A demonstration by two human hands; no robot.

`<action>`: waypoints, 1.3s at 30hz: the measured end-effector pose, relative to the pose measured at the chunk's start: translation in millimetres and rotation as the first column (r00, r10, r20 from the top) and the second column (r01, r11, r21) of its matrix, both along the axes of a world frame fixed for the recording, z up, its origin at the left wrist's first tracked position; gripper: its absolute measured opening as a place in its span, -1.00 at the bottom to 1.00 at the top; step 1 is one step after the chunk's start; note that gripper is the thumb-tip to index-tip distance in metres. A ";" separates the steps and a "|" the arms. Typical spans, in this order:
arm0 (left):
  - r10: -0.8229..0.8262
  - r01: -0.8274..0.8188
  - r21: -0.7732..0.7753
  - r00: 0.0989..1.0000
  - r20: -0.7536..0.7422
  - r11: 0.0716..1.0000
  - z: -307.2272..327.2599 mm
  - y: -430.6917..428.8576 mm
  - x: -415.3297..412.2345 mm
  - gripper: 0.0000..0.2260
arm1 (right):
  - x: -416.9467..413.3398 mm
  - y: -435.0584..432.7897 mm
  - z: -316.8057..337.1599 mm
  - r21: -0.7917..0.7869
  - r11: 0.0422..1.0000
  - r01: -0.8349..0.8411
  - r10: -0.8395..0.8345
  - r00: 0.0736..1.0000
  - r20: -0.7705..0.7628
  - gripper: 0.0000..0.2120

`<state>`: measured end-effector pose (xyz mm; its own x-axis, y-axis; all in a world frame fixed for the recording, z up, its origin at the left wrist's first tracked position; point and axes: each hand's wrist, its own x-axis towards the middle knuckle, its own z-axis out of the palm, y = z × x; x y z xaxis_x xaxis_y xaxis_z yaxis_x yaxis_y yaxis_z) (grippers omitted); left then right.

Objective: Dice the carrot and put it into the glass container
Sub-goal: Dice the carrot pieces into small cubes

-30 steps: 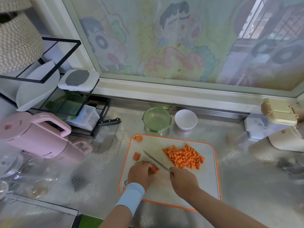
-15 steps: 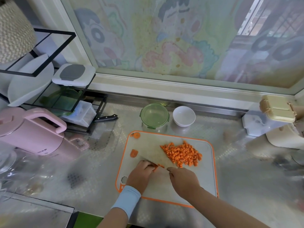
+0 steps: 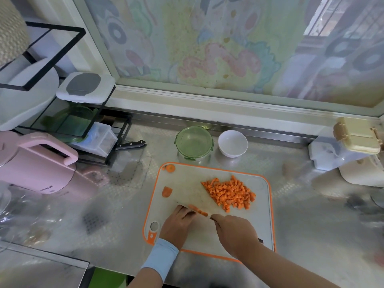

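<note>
Carrot piece (image 3: 198,210) lies pinned under curled fingers (image 3: 184,212) of left hand (image 3: 178,226); right hand (image 3: 235,232) grips knife (image 3: 213,218).

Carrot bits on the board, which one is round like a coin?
The slice at the board's far left corner. The next piece along that edge has a flat cut side, and the heap is all small cubes.

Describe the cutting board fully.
The cutting board is a pale plastic-looking slab with an orange rim, rounded corners and a hole at its near left corner. It lies flat on the metal counter. On or over it: a diced carrot pile, two carrot offcuts at left, the left hand holding a carrot piece, the right hand with a knife.
</note>
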<state>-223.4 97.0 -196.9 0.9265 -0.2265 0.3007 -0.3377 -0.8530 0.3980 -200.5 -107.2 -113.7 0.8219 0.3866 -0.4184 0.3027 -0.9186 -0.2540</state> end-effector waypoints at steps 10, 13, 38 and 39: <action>0.017 -0.017 -0.049 1.000 0.000 0.999 9.0 -1.8 4.0 -0.74 | 7.2 7.0 0.6 -0.080 0.997 0.016 -0.022 0.996 -0.084 -0.66; 0.011 -0.012 -0.068 1.000 -0.016 0.998 7.6 -1.7 3.2 -0.75 | 10.5 8.1 -0.7 -0.097 0.995 0.020 -0.033 0.991 -0.130 -0.63; 0.075 -0.081 -0.111 0.996 -0.052 0.991 10.4 -5.5 -3.4 -0.77 | 7.6 7.0 -5.8 -0.094 0.995 -0.019 0.012 0.997 -0.071 -0.74; 0.081 -0.088 -0.110 0.995 -0.063 0.990 10.0 -5.8 -4.2 -0.76 | 7.1 5.6 -5.5 -0.096 0.995 -0.025 0.018 0.998 -0.065 -0.73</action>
<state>-227.6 91.2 -186.9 0.9574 -0.1146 0.2651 -0.2400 -0.8262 0.5097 -193.4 -101.7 -119.2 0.7841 0.3591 -0.5062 0.3086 -0.9332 -0.1841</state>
